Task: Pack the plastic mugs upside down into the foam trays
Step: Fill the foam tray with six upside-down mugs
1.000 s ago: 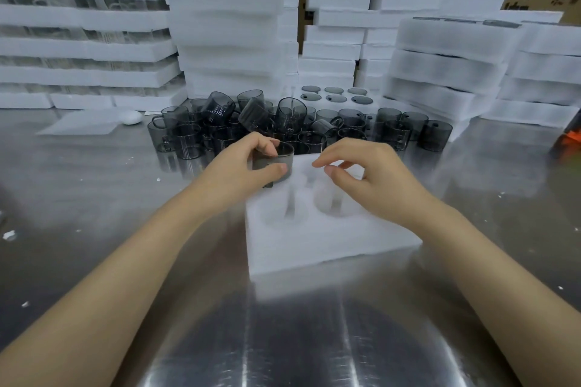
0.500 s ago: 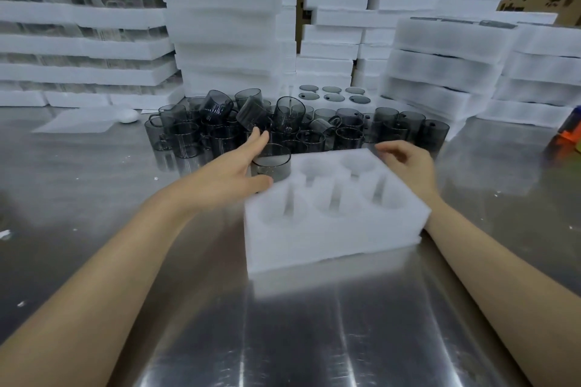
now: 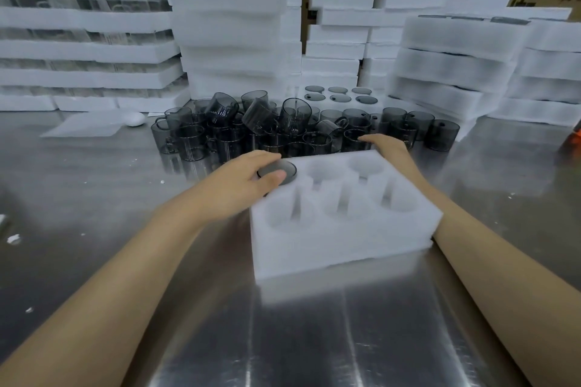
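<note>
A white foam tray [image 3: 345,248] with six round pockets lies on the steel table in front of me. One smoky grey plastic mug [image 3: 284,170] sits upside down in the far-left pocket, its base almost level with the foam. My left hand [image 3: 239,188] presses on that base with thumb and fingers. My right hand [image 3: 386,144] reaches past the tray's far edge, fingers stretched out onto a mug at the front of the pile of grey mugs [image 3: 226,135]. The other five pockets hold nothing.
Behind the pile lies a packed tray [image 3: 339,94] showing mug bases. Tall stacks of foam trays [image 3: 232,41] wall off the back and right [image 3: 456,66]. A thin foam sheet [image 3: 88,127] and a white oval object [image 3: 134,119] lie at left.
My left hand has pushed the mug down into the far-left pocket. My right hand left the tray's middle, passed its far right corner and now reaches the mug pile.
</note>
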